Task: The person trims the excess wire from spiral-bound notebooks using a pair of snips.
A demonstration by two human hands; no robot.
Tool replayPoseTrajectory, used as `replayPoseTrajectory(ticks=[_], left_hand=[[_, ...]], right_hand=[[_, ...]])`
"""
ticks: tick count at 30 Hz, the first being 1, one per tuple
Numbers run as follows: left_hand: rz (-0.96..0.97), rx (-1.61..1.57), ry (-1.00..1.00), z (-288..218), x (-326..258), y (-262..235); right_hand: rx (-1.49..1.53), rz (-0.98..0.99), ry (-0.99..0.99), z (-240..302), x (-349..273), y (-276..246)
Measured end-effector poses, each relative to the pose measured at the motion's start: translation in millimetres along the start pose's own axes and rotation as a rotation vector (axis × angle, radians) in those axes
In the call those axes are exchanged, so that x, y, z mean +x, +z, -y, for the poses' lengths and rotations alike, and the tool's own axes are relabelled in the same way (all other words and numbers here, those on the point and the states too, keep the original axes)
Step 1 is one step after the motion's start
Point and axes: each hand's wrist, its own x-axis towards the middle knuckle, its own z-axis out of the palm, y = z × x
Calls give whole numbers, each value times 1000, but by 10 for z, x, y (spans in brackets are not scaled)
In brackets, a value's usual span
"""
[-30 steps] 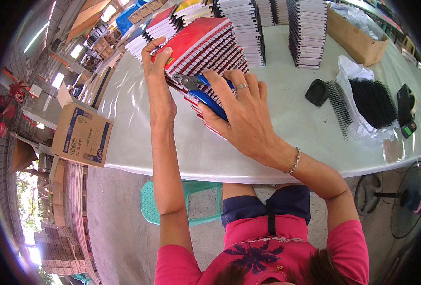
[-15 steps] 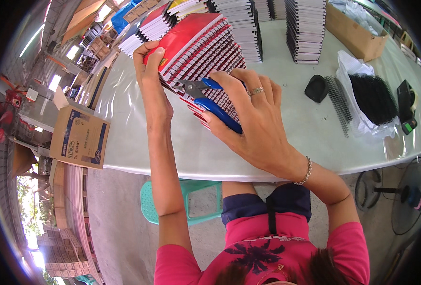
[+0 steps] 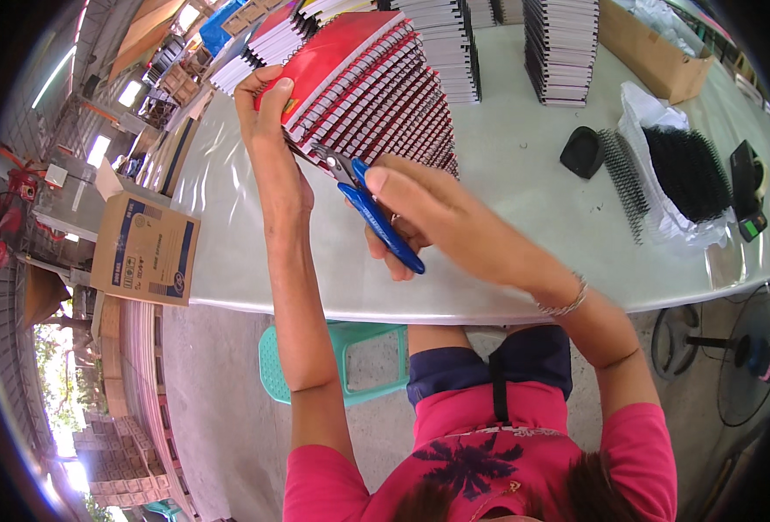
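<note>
A tall stack of red spiral-bound notebooks [image 3: 337,65] stands on the table, its wire spines turned toward me. My left hand [image 3: 266,109] is closed on the left corner of the stack's top, thumb over the red cover and fingers along the side. In my right hand [image 3: 420,200] are blue-handled wire cutters [image 3: 376,217]. Their metal jaws touch or nearly touch the spiral ends at the lower left corner of the upper notebooks. Whether a wire is between the jaws I cannot tell. The right hand's fingers curl beneath the handles, partly hidden.
More bound stacks [image 3: 560,52] rise behind. At the right lie a black oval object [image 3: 582,152], black spiral coils [image 3: 685,174] on white plastic and a tape dispenser [image 3: 747,183]. A cardboard box [image 3: 146,248] stands left of the table, a green stool [image 3: 280,365] below, a fan [image 3: 746,352] lower right.
My right hand has turned over, and the cutters have swung to a steeper angle with their jaws slightly up and left. My left hand still holds the stack's corner.
</note>
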Motion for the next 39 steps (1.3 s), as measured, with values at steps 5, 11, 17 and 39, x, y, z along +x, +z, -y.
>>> replayPoseTrajectory(ticks=[5,11,17,39], left_hand=[[7,29,19,-17,-21,28],[-15,36,24,7,-20,27],[-7,30,14,-23,-35,24],[-17,20,12,18,-12,13]], right_hand=[[-581,-316,-423,-120,-9,0],[-1119,-667,-725,-306,-43,-11],[-1166,-641,-756,-386,-19,12],[-1102,-605,-710,-416,-33,-53]])
